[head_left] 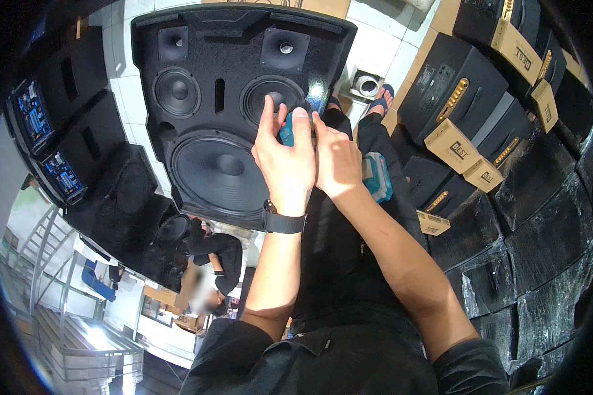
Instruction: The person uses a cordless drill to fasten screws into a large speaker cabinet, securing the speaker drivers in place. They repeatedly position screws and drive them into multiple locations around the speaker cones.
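Observation:
Both of my hands are together over the right side of a big black speaker cabinet (204,117). My left hand (284,155), with a black watch band at the wrist, is wrapped against a teal and black cordless drill (286,135). Closed around the same drill from the right is my right hand (338,158). Its teal base shows beside my right wrist, while the grip and tip are hidden by my hands. Near my fingers is a mid-sized cone driver (255,104). A large woofer (223,172) fills the cabinet's lower part, to the left of my hands.
Black amplifiers with gold panels (451,102) and cardboard pieces (452,146) are stacked on the right, above plastic-wrapped boxes (547,263). More speakers with blue-lit panels (62,176) stand left. Another person (225,260) bends beyond the cabinet. A small white device (366,85) sits by a sandalled foot.

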Tool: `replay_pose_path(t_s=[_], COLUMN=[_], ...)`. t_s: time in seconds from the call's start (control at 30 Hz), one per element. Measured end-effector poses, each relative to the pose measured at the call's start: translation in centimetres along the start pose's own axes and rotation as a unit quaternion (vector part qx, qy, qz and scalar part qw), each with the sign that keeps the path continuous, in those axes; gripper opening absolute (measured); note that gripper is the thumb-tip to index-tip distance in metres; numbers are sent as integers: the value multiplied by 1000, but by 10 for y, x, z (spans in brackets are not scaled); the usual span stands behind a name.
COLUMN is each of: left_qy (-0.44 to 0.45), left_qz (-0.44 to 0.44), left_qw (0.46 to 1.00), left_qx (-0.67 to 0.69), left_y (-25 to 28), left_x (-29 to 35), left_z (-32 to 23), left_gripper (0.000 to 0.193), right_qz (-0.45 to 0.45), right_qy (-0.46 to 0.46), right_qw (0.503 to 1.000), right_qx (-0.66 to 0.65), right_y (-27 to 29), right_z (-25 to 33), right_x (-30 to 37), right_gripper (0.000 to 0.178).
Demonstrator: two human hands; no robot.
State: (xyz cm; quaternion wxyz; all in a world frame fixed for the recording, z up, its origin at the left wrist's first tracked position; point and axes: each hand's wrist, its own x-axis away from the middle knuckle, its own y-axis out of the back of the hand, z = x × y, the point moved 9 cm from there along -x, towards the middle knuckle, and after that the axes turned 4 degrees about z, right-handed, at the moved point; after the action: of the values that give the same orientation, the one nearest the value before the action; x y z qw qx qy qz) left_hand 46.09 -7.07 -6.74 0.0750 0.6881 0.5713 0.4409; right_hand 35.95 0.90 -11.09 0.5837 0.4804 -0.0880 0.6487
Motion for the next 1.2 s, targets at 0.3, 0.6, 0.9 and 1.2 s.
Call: replay_pose_path(t_s=[0.3, 0.6, 0.9, 1.2], left_qy=[40, 48, -3, 61], left_qz=[10, 4, -28, -22], left_qw=[999, 997, 999, 996], left_qx=[30, 54, -25, 66], left_y=[-1, -1, -1, 1], left_x=[1, 2, 0, 5], left_z=[6, 2, -7, 9], left_gripper=[60, 60, 57, 62], right_qz=[-2, -16, -19, 79], right_qy=[-6, 27, 16, -5], right_qw=[1000, 998, 1000, 993], right_qx=[18, 52, 20, 83], right_y=[4, 10, 10, 10], right_z=[2, 5, 1, 5], right_x=[-2, -3, 0, -7], right_gripper=[53, 52, 53, 54])
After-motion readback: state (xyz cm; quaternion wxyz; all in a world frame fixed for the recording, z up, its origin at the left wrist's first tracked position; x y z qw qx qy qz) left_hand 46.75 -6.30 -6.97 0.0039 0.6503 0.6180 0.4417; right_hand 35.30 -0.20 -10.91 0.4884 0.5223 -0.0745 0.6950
